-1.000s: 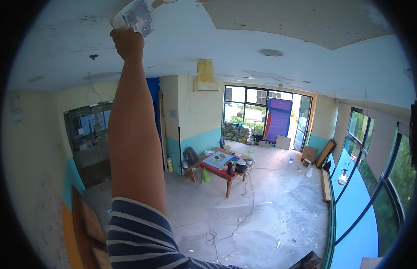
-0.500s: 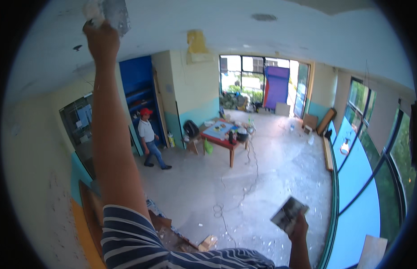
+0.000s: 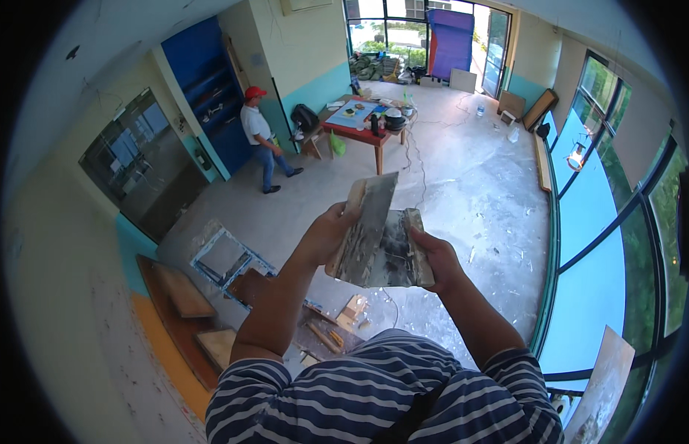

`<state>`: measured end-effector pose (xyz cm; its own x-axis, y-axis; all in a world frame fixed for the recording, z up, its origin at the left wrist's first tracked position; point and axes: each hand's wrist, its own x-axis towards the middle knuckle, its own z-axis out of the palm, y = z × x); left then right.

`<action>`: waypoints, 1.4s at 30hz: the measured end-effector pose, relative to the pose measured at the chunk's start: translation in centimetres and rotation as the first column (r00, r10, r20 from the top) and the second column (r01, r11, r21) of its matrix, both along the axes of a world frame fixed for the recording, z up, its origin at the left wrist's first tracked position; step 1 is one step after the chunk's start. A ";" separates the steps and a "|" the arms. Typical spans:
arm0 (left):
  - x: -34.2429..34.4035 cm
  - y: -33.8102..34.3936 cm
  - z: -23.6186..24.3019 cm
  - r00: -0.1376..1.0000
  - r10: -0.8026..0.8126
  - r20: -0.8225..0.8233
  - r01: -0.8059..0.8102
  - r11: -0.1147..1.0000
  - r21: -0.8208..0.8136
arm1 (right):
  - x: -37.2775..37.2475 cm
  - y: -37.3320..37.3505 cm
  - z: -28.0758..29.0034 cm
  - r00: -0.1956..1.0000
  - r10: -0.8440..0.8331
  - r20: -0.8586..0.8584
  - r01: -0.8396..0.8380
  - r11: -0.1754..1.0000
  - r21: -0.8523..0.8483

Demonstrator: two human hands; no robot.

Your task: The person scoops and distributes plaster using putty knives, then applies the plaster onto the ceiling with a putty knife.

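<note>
In front of my chest, my left hand (image 3: 328, 235) is closed on the edge of a wide putty knife (image 3: 374, 203), its grey metal blade tilted up and smeared with pale filler. My right hand (image 3: 439, 260) grips a second putty blade (image 3: 401, 251) by its right edge; this broad plate lies flatter and carries grey and whitish streaks. The two blades overlap, the left one crossing over the right one's left part. Whether their faces touch I cannot tell. Their handles are hidden by my fingers.
Far below is a grey floor (image 3: 478, 222) strewn with white scraps. A blue stepladder-like frame (image 3: 230, 259) and boards (image 3: 174, 288) lie at left. A person in a red cap (image 3: 259, 140) walks near a red table (image 3: 359, 132). Windows (image 3: 592, 214) line the right; a cable trails across the floor.
My left hand has come down from the ceiling with its putty knife to meet the right one. My right hand has risen toward the middle. My view has tilted lower.
</note>
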<state>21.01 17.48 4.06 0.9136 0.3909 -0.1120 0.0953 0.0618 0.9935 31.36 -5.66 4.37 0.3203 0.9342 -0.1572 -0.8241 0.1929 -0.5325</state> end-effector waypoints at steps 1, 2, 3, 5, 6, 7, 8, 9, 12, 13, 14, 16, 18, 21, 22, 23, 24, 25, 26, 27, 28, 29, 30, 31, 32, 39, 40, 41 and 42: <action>-0.6 0.1 -0.6 1.000 0.012 -0.007 -0.012 1.000 -0.008 | -0.4 -0.1 -0.3 1.000 -0.027 0.015 0.027 0.999 -0.034; -1.3 0.2 -1.0 0.996 0.000 -0.085 0.007 0.997 0.083 | -0.7 -0.2 -0.6 0.998 -0.053 0.032 0.055 0.996 -0.066; -1.9 -0.1 -0.8 0.986 -0.013 -0.164 0.041 0.985 0.170 | -0.9 -0.4 -1.0 0.998 -0.049 0.026 0.051 0.996 -0.074; -3.0 -0.5 0.3 0.974 -0.001 -0.229 0.057 0.969 0.239 | -0.9 -0.6 -2.0 0.998 -0.050 0.044 0.053 0.996 -0.065; -3.5 -0.5 0.5 0.958 0.012 -0.285 0.082 0.946 0.313 | -0.8 -0.5 -2.5 0.998 -0.045 0.040 0.048 0.996 -0.069; -3.9 -0.2 0.3 0.957 0.014 -0.290 0.080 0.948 0.309 | -0.7 -0.4 -3.2 0.997 -0.065 0.035 0.068 0.995 -0.073; -4.4 0.1 0.0 0.950 0.027 -0.311 0.079 0.943 0.325 | -0.6 -0.4 -3.6 0.996 -0.087 0.031 0.089 0.993 -0.078; -4.9 0.4 -0.3 0.944 0.041 -0.328 0.078 0.937 0.341 | -0.4 -0.4 -3.4 0.996 -0.085 0.030 0.087 0.993 -0.081; -6.6 1.4 -1.2 0.938 0.089 -0.335 0.057 0.914 0.402 | 1.4 -1.1 -2.4 0.980 -0.199 -0.022 0.199 0.980 0.010; -6.7 1.0 -0.8 0.937 0.085 -0.339 0.062 0.914 0.400 | 2.1 -1.3 -1.2 0.969 -0.245 0.010 0.245 0.969 0.018; -7.1 0.4 -0.1 0.920 0.210 -0.330 -0.033 0.883 0.468 | 2.9 -1.3 0.3 0.956 -0.291 0.043 0.290 0.956 0.027; -7.1 -0.3 -0.4 0.900 0.307 -0.310 -0.101 0.838 0.536 | 4.1 -1.0 1.2 0.921 -0.374 0.110 0.373 0.927 0.025; -7.2 -0.4 -2.0 0.889 0.441 0.126 -0.458 0.853 0.250 | 4.3 0.0 1.5 0.811 -0.563 0.158 0.561 0.825 0.062; -7.3 -4.6 1.6 0.901 0.434 0.006 -0.385 0.793 0.471 | 3.3 0.9 2.2 0.690 -0.701 0.180 0.710 0.704 0.025; -7.2 -6.1 1.2 0.872 0.310 0.378 -0.486 0.631 0.604 | 2.8 1.3 2.5 0.627 -0.756 0.188 0.766 0.642 0.029; -6.9 -6.1 0.9 0.858 0.130 0.497 -0.499 0.445 0.744 | 2.6 1.6 2.3 0.613 -0.764 0.199 0.766 0.637 0.087; -6.6 -6.0 0.7 0.830 -0.076 0.553 -0.525 0.227 0.820 | 2.3 1.9 2.0 0.613 -0.765 0.198 0.766 0.637 0.090; -6.5 -6.6 0.8 0.831 -0.128 0.541 -0.504 0.237 0.830 | 2.0 2.2 1.8 0.556 -0.801 0.222 0.794 0.591 0.142; -6.2 -7.0 0.8 0.830 -0.129 0.542 -0.506 0.235 0.830 | 1.7 2.3 1.7 0.497 -0.834 0.242 0.817 0.543 0.195; -5.9 -7.3 0.8 0.825 -0.170 0.539 -0.510 0.188 0.839 | 1.5 2.2 1.8 0.483 -0.830 0.280 0.815 0.543 0.203; -5.6 -7.5 0.8 0.819 -0.211 0.533 -0.515 0.139 0.846 | 1.1 2.2 1.9 0.482 -0.830 0.280 0.814 0.542 0.206; -5.4 -7.7 0.5 0.830 -0.196 0.522 -0.505 0.132 0.853 | 0.8 2.1 2.1 0.465 -0.824 0.323 0.802 0.547 0.240; -5.2 -7.8 0.5 0.829 -0.199 0.523 -0.507 0.130 0.852 | 0.5 2.0 2.2 0.445 -0.818 0.364 0.788 0.551 0.273; -5.1 -7.8 0.5 0.822 -0.197 0.534 -0.522 0.112 0.845 | 0.2 1.8 2.2 0.444 -0.819 0.362 0.789 0.550 0.276; -4.8 -7.8 0.5 0.815 -0.195 0.546 -0.538 0.095 0.838 | -0.1 1.6 2.2 0.408 -0.791 0.455 0.782 0.560 0.273; -3.5 -5.8 0.1 0.789 -0.191 0.584 -0.579 0.084 0.811 | -2.2 0.9 0.7 0.317 -0.657 0.684 0.708 0.644 0.290; -3.2 -5.4 0.3 0.781 -0.195 0.593 -0.589 0.083 0.803 | -2.2 0.7 0.7 0.315 -0.659 0.683 0.702 0.646 0.300; -3.0 -4.9 0.6 0.772 -0.201 0.603 -0.601 0.081 0.795 | -2.3 0.5 0.8 0.285 -0.647 0.707 0.692 0.649 0.316; -2.8 -4.8 1.1 0.767 -0.203 0.608 -0.608 0.071 0.791 | -2.5 0.2 0.8 0.253 -0.636 0.729 0.683 0.651 0.331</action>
<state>18.26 12.73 5.17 0.4863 -0.0483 0.8725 -0.1671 -0.9852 0.0386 28.91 -5.44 5.14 0.8265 0.3397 0.4489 0.2883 0.4295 -0.8558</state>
